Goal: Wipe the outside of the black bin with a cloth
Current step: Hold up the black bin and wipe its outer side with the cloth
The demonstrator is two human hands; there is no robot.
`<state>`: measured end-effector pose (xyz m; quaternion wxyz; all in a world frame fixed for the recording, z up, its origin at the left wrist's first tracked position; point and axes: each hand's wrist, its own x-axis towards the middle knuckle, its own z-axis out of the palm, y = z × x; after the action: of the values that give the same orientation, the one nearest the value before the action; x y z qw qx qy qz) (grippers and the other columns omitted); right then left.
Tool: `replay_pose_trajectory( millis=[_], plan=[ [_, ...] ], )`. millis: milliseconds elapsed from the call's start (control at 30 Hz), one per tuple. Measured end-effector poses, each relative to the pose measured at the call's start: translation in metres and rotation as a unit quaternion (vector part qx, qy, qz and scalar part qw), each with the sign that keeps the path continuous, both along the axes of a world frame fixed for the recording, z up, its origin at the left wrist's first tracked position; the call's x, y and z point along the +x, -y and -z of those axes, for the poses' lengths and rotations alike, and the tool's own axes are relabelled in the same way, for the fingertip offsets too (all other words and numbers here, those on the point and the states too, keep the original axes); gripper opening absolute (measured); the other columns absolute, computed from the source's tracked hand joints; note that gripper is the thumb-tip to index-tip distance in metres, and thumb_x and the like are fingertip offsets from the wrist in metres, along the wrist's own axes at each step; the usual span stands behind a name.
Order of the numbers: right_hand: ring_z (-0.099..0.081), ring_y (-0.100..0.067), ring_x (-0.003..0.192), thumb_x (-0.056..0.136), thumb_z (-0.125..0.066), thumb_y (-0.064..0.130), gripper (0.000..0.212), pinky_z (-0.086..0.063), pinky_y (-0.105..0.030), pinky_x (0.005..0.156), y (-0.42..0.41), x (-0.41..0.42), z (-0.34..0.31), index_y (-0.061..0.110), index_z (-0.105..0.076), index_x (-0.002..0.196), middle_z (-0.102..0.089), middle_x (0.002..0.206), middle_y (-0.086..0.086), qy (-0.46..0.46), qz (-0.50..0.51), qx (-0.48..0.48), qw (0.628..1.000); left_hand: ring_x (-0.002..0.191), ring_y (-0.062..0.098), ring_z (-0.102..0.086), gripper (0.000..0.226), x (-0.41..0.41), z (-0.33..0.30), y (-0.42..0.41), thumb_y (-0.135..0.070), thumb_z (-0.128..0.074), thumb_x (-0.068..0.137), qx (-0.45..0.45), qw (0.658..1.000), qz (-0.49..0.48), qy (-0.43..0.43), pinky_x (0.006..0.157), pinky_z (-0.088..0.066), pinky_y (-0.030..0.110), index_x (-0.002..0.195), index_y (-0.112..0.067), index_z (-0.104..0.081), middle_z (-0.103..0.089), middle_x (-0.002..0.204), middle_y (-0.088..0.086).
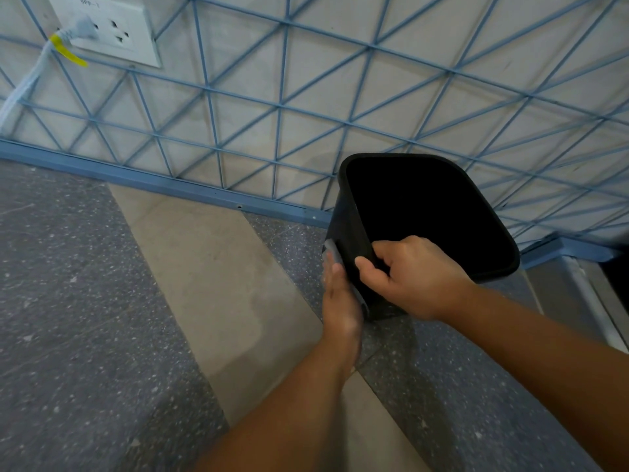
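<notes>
- Bin point(343, 219): black, open top, tilted, standing on the floor point(85, 284) just in front of the wall.
- Right hand point(413, 277): fingers hooked over the near rim, thumb outside, gripping the bin.
- Left hand point(340, 301): flat, fingers extended, pressing the cloth point(332, 255) against the bin's left outer side.
- Cloth: grey, mostly hidden under the palm; 1 edge shows above the fingertips.
- Step in hand, judged: wiping the left side. Best done with long strokes from rim to base, steady palm pressure, turning the bin by the rim for each next side.
- Edges: blue wire grid point(279, 107) and blue baseboard point(153, 180) close behind; metal frame point(578, 294) near on the right.
- Open room: bare floor to the left and toward the person.
</notes>
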<state>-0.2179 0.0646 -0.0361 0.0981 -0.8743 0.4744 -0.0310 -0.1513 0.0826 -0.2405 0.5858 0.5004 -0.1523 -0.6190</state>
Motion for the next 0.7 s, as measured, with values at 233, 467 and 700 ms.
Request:
replay_pose_trajectory(
  millis=[233,467,700],
  plan=[
    [-0.035,-0.014,0.05,0.092,-0.043,0.049,0.044,-0.03,-0.031,0.057,0.0,0.003,-0.003,0.023,-0.03,0.059,-0.038,0.054,0.003,-0.033,-0.007,0.007,0.999,0.149,0.021,-0.051,0.115,0.001,0.0,-0.01,-0.105,-0.049,0.065,-0.008,1.0,-0.003,-0.006,0.126,-0.038,0.054,0.157,-0.035,-0.049,-0.055,0.16,0.002],
    [-0.043,-0.017,0.048,0.091,-0.046,0.044,0.04,-0.043,-0.039,0.053,-0.002,-0.003,-0.005,0.023,-0.032,0.06,-0.041,0.052,0.002,-0.041,-0.017,0.002,0.999,0.15,0.022,-0.05,0.126,-0.002,0.028,0.004,-0.108,-0.048,0.057,0.024,0.999,-0.025,-0.01,0.127,-0.037,0.052,0.157,-0.031,-0.05,-0.054,0.161,0.003],
    [-0.047,-0.009,0.046,0.083,-0.043,0.047,0.029,-0.036,-0.028,0.047,0.0,-0.009,0.0,0.027,-0.041,0.063,-0.047,0.052,0.002,-0.021,-0.022,0.026,0.999,0.153,0.025,-0.044,0.091,0.032,-0.005,0.06,-0.094,-0.051,0.081,-0.004,0.998,0.026,-0.065,0.13,-0.03,0.053,0.154,-0.039,-0.053,-0.05,0.164,0.004]
  ],
)
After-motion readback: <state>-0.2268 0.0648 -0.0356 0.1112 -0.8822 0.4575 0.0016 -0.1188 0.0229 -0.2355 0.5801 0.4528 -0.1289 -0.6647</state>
